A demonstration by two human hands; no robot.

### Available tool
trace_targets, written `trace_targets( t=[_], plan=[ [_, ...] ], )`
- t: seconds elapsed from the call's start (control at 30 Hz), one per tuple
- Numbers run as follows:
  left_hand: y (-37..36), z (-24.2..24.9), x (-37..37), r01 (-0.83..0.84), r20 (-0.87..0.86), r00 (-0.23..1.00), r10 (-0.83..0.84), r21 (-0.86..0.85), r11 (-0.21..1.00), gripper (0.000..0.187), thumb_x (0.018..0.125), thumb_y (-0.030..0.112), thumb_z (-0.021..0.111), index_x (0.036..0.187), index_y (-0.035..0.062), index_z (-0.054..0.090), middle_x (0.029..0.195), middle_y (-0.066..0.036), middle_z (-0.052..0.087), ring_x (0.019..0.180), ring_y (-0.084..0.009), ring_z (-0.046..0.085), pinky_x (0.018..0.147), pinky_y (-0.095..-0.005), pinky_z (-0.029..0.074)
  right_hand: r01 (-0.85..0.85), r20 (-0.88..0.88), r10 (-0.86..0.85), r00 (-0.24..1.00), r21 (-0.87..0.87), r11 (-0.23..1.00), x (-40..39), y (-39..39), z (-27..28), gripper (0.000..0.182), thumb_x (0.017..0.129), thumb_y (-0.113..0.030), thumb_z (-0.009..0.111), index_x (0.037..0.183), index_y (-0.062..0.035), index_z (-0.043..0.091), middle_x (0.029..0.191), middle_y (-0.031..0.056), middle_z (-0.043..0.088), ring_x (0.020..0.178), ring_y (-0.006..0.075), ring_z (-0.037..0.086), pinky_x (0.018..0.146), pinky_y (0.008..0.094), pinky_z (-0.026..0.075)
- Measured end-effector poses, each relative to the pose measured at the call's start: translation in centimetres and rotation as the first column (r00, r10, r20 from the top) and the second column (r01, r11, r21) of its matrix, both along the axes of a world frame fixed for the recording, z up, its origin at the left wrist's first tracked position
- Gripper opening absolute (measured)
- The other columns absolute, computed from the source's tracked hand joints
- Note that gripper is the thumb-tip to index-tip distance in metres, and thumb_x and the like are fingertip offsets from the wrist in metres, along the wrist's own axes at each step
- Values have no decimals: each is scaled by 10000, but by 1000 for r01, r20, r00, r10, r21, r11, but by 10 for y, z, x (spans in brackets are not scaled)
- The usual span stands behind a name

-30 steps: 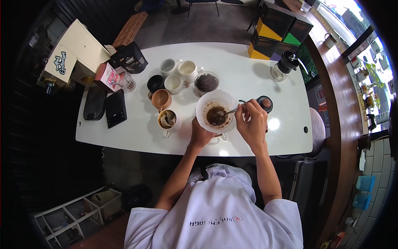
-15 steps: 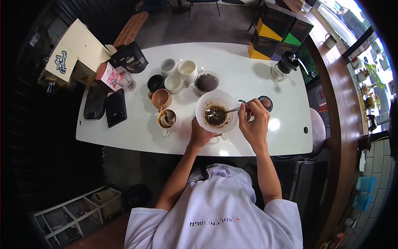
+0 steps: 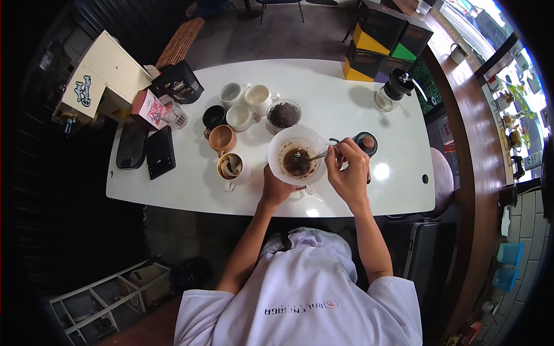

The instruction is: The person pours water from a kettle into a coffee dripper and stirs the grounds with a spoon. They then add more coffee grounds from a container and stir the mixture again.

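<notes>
A white cone-shaped coffee dripper stands near the table's front edge, with dark wet coffee in it. My left hand is wrapped round its lower left side, most of the fingers hidden beneath it. A clear handle shows just below the dripper. Pinched in my right hand is a spoon, its tip dipping into the coffee. Behind the dripper is a clear container of dark contents. A round black item with a brown centre lies beyond my right hand.
Several cups cluster left of the dripper, among them a cup with a used filter. A hand grinder stands at the right rear, near stacked black boxes. A dark tablet-like slab and a pink box occupy the left.
My right hand has shifted slightly left with the spoon, uncovering more of the round black item. The spoon stays in the coffee. My left hand keeps its place on the dripper.
</notes>
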State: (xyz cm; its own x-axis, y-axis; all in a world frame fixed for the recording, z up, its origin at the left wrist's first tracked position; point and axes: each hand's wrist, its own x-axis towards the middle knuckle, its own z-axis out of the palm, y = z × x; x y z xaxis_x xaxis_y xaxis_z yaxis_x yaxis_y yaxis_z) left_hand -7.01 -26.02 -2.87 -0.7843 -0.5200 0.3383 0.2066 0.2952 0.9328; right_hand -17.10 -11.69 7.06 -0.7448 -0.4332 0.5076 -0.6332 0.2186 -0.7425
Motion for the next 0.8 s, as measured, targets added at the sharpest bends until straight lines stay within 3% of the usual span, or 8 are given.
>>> trace_targets(
  t=[0.13, 0.37, 0.47, 0.53, 0.8],
  plan=[
    [1, -1, 1, -12, 14, 1000, 13, -11, 1000, 616, 603, 41, 910, 1144, -29, 623, 1069, -133, 726, 970, -225, 716, 853, -354, 574, 52, 10, -52, 999, -25, 998, 0, -1, -1, 209, 841, -18, 689, 683, 34, 562, 665, 102, 526, 495, 199, 505, 487, 337, 392],
    [-1, -5, 2, 14, 38, 999, -13, -24, 1000, 638, 590, 45, 919, 1151, -27, 625, 1068, -129, 729, 977, -221, 716, 856, -356, 575, -22, -1, 22, 1000, -14, 1000, -1, -1, -1, 181, 834, -9, 688, 696, 33, 578, 673, 92, 530, 487, 188, 498, 481, 333, 391],
    [0, -4, 2, -5, 5, 1000, 4, 29, 1000, 657, 575, 49, 929, 1154, -24, 627, 1066, -126, 730, 978, -217, 716, 863, -355, 575, -9, -7, 9, 1000, -44, 999, 0, -5, -2, 171, 830, -11, 692, 703, 32, 586, 677, 88, 534, 481, 184, 488, 479, 329, 387],
    [0, -6, 1, 26, 19, 999, -29, 152, 988, 674, 558, 50, 939, 1154, -20, 630, 1066, -126, 730, 979, -216, 714, 874, -356, 572, -4, -25, 3, 1000, -47, 999, 0, -5, -1, 166, 828, -13, 694, 707, 31, 589, 678, 86, 535, 479, 180, 483, 478, 325, 383],
    [-1, -4, 3, 27, 41, 999, -29, 54, 998, 690, 546, 60, 950, 1156, -11, 635, 1067, -116, 732, 985, -214, 711, 884, -365, 568, -60, 9, 61, 998, -48, 997, -4, -3, 3, 154, 823, -18, 700, 701, 29, 618, 686, 85, 545, 484, 168, 485, 481, 320, 382]
  ],
)
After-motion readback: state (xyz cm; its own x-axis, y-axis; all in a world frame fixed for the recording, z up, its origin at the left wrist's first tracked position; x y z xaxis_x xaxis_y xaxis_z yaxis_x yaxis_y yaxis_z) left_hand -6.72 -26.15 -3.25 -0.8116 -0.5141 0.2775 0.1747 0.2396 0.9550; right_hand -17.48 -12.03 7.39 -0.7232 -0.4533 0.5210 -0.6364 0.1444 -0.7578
